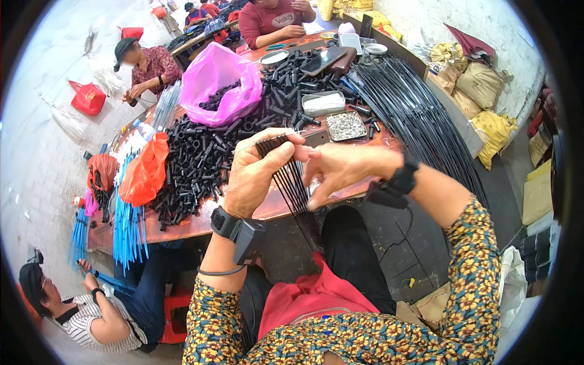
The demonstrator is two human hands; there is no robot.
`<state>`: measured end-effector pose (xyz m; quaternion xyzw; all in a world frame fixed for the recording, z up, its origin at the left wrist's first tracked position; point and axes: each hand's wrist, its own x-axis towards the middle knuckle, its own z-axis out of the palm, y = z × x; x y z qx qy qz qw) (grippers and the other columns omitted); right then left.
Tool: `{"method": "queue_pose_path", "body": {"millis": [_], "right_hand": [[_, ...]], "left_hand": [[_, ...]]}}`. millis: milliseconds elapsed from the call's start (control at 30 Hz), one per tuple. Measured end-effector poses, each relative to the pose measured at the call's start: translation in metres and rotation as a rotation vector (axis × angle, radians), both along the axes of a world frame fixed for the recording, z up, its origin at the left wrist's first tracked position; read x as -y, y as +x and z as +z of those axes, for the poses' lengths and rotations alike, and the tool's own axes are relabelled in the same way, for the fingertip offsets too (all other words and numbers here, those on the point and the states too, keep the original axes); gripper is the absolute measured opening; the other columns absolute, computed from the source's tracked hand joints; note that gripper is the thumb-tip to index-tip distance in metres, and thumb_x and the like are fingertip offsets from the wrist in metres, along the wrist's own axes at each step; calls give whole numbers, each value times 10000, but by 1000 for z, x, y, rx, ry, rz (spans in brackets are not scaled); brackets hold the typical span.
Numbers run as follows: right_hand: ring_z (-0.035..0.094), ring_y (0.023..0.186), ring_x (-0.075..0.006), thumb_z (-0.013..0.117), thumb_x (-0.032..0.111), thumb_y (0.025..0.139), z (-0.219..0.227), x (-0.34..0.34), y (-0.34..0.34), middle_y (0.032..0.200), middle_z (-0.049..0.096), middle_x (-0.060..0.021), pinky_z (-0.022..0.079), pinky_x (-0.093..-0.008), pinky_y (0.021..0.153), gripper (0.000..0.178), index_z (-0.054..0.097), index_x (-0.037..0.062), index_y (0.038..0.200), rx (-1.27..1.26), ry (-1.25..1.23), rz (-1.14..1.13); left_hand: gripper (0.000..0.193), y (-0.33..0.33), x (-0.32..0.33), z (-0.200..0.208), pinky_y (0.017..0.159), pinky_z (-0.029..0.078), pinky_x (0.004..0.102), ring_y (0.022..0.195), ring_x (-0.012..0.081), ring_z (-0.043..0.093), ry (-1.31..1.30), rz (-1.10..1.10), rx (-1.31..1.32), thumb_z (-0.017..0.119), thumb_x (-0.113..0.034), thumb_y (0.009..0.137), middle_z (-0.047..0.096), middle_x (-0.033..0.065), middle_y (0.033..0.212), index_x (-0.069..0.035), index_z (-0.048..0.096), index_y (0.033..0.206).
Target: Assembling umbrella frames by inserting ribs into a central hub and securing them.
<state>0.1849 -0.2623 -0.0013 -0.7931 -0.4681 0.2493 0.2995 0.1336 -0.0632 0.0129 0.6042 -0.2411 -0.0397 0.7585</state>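
My left hand (252,173), closed, grips a bundle of thin black rods (291,188) above the table's front edge. Their upper ends fan out side by side over my fingers, while the lower ends slope down to a red cloth (319,289) on my lap. Close beside them is my right hand (347,167), its fingertips by my left thumb. Thumb and fingers of that hand stand apart, and I make out nothing held in it. Just beyond lies a square tray of small metal pieces (346,126), next to a clear box with whitish contents (323,104).
Black tubular parts (194,164) are heaped across the wooden table (274,210). A pink bag (222,79) and an orange bag (145,173) stand among them. Long black rods (417,115) lie at right, blue rods (129,222) at left. Other people (97,304) sit around.
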Motion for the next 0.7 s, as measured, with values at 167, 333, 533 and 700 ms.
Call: {"method": "queue_pose_path", "body": {"millis": [167,333,533,700], "right_hand": [[631,764,-224,799,368,732,-35,-46,-8,829,652,-125,497,-363,661,442,633,-12,885,-50,294,-33],[647,705,-307,761,209,710,-32,-48,-3,763,645,-169,494,-388,624,270,619,-6,790,-1,331,21],[642,727,-359,753,253,733,-36,-45,-14,764,650,-156,516,-427,657,274,655,24,848,255,502,135],[654,747,-270,661,191,732,-33,-47,-37,744,630,-76,524,-397,611,149,613,64,795,663,454,310]], "left_hand": [[174,5,-3,1,891,515,357,1005,250,657,15,-52,14,629,-109,913,687,129,956,9,617,1040],[783,20,-28,-26,1087,370,452,1267,333,496,-182,-238,4,717,-306,825,523,248,1324,5,333,1432],[619,21,-30,-112,1098,353,399,1363,348,378,773,493,489,598,-187,896,419,201,1435,-47,363,1451],[681,26,-11,-139,1154,212,487,1435,383,213,1162,471,589,618,-306,872,258,200,1531,-100,356,1465]]}}
